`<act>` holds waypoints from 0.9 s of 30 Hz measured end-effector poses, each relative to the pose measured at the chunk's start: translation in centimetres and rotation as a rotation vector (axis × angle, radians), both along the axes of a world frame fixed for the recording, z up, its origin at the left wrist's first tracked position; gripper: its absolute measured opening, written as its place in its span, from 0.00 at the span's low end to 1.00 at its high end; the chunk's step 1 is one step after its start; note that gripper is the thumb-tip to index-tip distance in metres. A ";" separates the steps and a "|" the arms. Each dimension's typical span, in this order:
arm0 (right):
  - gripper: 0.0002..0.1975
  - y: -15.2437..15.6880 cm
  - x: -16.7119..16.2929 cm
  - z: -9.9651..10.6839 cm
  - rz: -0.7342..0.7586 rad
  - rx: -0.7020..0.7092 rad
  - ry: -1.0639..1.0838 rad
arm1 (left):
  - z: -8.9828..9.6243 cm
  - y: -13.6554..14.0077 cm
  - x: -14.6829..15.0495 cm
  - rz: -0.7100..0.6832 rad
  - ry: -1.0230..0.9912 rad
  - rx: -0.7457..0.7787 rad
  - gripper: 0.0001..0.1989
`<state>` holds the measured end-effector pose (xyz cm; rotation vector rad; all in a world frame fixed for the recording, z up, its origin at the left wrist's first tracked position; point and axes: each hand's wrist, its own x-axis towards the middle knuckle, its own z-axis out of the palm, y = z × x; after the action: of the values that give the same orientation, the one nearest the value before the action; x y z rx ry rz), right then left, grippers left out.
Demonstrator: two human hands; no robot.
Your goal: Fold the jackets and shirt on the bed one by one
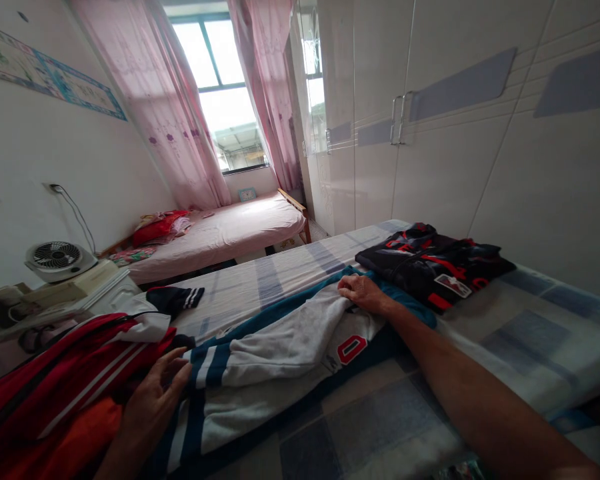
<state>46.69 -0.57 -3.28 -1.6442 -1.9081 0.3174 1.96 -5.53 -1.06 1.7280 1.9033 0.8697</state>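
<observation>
A grey and teal sweatshirt (pixel 280 353) lies stretched across the checked bed in front of me, its sleeves laid lengthwise over the teal part. White and teal stripes ring the sleeve ends, and a red letter patch shows near the other end. My right hand (pixel 363 293) has its fingers curled closed on the grey cloth at the far right end. Beside the striped cuffs at the left, my left hand (pixel 153 397) is open, fingers apart, its fingertips close to the cuff edge. Whether they touch the cloth is hard to see.
A folded black and red garment (pixel 430 263) lies on the bed at the right. Red clothes (pixel 65 380) are heaped at the left, near a dark striped piece (pixel 177 301). Beyond stand a small fan (pixel 57 257), a pink-covered bed (pixel 230 230) and a white wardrobe (pixel 440 167).
</observation>
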 end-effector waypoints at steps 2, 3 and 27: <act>0.08 0.2 0.0 -0.6 -0.016 0.016 -0.016 | -0.9 0.2 0.0 -0.036 0.065 0.019 0.33; 0.08 0.2 0.0 -0.7 -0.018 0.026 -0.021 | -1.0 0.2 0.1 -0.049 0.101 0.045 0.33; 0.29 -1.7 -6.1 -0.9 0.218 -0.047 -0.340 | -3.2 -2.4 5.1 -0.417 0.658 0.268 0.26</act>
<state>40.58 -2.32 -4.14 -1.6013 -2.3583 0.1767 7.06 -7.96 -4.24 2.7019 1.7075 0.4334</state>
